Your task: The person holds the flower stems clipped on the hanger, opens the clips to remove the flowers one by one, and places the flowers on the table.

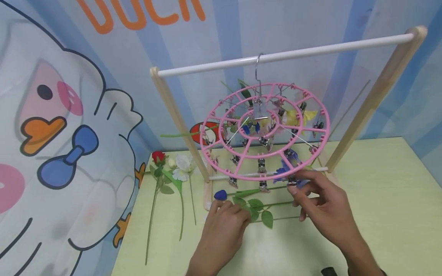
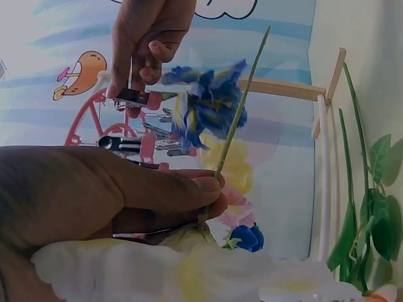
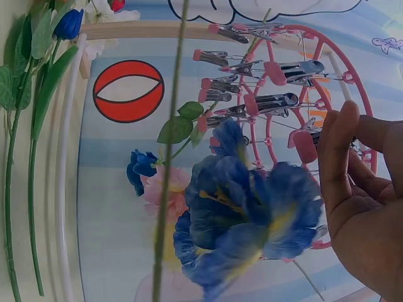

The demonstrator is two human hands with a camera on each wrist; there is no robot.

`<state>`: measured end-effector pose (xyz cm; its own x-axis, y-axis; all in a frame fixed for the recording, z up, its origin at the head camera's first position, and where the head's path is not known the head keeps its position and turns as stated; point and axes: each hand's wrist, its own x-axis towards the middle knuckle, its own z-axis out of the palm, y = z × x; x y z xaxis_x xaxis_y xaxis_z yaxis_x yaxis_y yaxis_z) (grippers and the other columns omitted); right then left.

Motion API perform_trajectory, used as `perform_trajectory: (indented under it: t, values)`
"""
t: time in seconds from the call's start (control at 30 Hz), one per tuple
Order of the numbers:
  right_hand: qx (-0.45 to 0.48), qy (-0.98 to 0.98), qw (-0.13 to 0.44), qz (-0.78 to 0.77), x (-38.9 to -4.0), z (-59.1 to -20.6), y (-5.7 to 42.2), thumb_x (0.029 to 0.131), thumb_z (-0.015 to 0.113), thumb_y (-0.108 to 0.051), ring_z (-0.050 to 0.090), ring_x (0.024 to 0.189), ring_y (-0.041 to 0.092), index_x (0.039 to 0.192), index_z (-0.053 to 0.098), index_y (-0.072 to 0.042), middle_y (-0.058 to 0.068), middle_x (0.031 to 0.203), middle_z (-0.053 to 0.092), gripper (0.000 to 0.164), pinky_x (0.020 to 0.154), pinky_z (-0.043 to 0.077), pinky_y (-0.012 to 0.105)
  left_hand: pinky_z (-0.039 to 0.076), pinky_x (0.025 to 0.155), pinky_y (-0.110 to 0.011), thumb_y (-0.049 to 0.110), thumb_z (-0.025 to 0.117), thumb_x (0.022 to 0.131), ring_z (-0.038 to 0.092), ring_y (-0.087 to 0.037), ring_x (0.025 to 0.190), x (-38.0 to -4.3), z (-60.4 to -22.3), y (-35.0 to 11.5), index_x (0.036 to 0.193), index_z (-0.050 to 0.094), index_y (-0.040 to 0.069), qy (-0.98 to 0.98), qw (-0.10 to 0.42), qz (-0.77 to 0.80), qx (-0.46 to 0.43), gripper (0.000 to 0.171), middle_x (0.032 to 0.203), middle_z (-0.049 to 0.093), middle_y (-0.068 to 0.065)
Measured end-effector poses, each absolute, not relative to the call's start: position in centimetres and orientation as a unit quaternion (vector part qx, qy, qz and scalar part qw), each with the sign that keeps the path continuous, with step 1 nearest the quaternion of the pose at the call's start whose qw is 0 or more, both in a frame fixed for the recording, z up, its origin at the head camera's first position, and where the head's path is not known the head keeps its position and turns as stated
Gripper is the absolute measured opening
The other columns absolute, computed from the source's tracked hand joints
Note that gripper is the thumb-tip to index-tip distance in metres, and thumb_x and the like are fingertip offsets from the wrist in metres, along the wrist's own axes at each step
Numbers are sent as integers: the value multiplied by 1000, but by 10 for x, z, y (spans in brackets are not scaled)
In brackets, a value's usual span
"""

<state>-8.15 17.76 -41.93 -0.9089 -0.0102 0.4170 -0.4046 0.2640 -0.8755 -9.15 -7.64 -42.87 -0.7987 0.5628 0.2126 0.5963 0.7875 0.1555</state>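
My left hand point(image 1: 226, 220) pinches the thin stem point(image 2: 242, 113) of a white artificial flower point(image 2: 157, 270) between thumb and fingers. In the head view that hand mostly hides the bloom. My right hand point(image 1: 326, 203) pinches a metal clip point(image 1: 292, 180) with pink tips at the near right rim of a pink round hanger point(image 1: 238, 167). A blue-and-yellow artificial flower point(image 3: 252, 201) hangs by this clip, its short stem at the pink tips in the left wrist view. Other clips point(image 1: 261, 165) dangle around the rings.
The hanger hooks over a white rail point(image 1: 221, 65) on a wooden stand point(image 1: 376, 96). Yellow, pink and blue flowers hang behind it. On the table lie a red rose point(image 1: 158, 157), white flowers point(image 1: 184, 163), a blue tulip point(image 1: 220, 195) and leafy stems point(image 1: 255, 205).
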Motion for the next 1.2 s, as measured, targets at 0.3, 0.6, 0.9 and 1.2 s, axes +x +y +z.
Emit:
perform_trajectory:
  t: [0.3, 0.6, 0.9, 1.2]
  values:
    - [133, -782, 173, 583, -82, -419, 180, 98, 67, 10, 70, 68, 10, 133, 63, -5, -1, 87, 71, 38, 47, 54, 29, 44, 94, -38, 17, 81, 91, 66, -10, 88, -91, -437, -80, 88, 81, 24, -947, 56, -114, -294, 8, 90, 77, 12]
    - [130, -786, 168, 580, -81, -420, 180, 99, 67, 8, 72, 71, 11, 135, 63, -7, 2, 92, 73, 39, 48, 55, 28, 45, 92, -39, 10, 83, 86, 66, -10, 88, -89, -458, -81, 81, 78, 23, -942, 68, -118, -306, 15, 80, 72, 13]
    - [128, -787, 168, 580, -81, -418, 180, 99, 67, 8, 73, 70, 11, 133, 63, -7, -1, 90, 73, 38, 49, 56, 29, 43, 91, -37, 5, 83, 81, 61, -9, 81, -91, -473, -82, 76, 74, 24, -945, 65, -107, -303, 21, 76, 68, 14]
    - [127, -787, 167, 581, -80, -420, 180, 98, 68, 9, 72, 70, 11, 134, 63, -5, -1, 87, 74, 39, 50, 56, 29, 41, 88, -36, 6, 83, 83, 58, -7, 80, -91, -487, -81, 77, 76, 23, -949, 29, -111, -294, 20, 79, 70, 15]
